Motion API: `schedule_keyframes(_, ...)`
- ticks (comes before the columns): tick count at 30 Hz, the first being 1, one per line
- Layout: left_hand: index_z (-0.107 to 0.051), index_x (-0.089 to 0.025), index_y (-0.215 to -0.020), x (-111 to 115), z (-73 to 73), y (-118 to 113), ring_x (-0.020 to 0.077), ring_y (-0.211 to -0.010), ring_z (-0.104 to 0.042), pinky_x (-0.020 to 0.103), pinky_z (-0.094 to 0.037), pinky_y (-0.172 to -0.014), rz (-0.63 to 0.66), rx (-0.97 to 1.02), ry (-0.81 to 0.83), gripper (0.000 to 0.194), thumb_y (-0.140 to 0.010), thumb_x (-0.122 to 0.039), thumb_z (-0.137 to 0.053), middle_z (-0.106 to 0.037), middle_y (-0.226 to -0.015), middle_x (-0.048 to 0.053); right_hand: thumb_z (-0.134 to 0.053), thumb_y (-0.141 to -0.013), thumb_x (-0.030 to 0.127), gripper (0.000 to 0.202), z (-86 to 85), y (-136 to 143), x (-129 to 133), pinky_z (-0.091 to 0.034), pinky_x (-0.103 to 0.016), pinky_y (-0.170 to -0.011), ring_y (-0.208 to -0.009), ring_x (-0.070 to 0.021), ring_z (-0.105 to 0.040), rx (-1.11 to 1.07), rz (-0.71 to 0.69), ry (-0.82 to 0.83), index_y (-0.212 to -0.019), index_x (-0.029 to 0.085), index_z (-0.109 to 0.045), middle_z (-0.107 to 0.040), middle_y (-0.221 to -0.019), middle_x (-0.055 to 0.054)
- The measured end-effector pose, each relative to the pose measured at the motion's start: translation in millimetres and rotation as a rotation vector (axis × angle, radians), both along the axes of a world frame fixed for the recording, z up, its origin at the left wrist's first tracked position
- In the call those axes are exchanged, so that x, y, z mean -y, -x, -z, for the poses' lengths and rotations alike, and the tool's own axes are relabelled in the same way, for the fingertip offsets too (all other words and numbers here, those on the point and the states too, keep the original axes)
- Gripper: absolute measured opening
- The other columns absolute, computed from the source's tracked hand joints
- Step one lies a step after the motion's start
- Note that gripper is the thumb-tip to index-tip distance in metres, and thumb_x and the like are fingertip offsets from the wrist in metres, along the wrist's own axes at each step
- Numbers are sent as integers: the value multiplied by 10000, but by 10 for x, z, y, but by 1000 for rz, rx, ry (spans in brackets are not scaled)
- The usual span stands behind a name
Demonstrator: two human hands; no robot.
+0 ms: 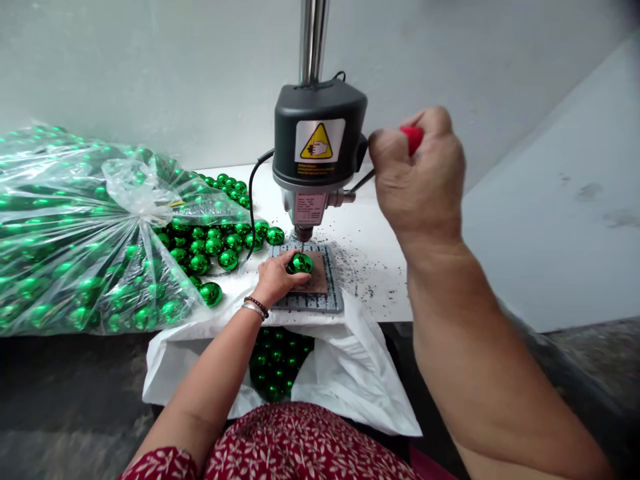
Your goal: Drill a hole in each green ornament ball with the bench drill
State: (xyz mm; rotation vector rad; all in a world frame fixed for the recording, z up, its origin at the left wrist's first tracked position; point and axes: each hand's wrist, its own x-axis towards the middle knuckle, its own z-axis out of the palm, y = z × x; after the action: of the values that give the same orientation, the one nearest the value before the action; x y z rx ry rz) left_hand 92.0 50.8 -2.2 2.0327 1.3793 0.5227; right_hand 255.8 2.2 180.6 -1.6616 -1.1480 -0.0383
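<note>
Glossy green, the ball [303, 264] sits on a brown board [316, 283] over the grey base plate [334, 301] of the drill press [320, 103], directly below its bit [303, 247]. It looks like a thin, hollow plastic shell: probably very light, stiff under gentle pressure but apt to dent or crack if squeezed, and slick enough to spin. The best hold is around its widest part, leaving the top free. The left hand [276, 275] does roughly that, its grip spread just to the ball's width, thumb on the near side. The right hand [425, 180] has its grip wrapped round a red knob [413, 139]. Whether the bit touches the shell is too small to tell.
</note>
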Motion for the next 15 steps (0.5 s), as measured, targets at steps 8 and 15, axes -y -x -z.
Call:
schedule_keyframes(8,-658,-285,-1396,20,1,-35,293,-1119,-692,396,-501,-1001,-45,-62,-36,680,-759,-462,-820,-771,-1216,65,-613,-840,296,168,346,-15,163,-379,-205,-682,-661,-35,-408,35,36,-211,-853,159,-517,-525,-742,54)
schedule_keyframes(15,-648,-303,-1407,7,10,-29,274,-1085,-702,363,-525,-946,-38,-48,-10,692,-756,-458,-821,-776,-1188,51,-592,-800,280,144,343,-27,171,-374,-207,-640,-611,-40,-399,58,23,-230,-789,178,-491,-518,-667,62)
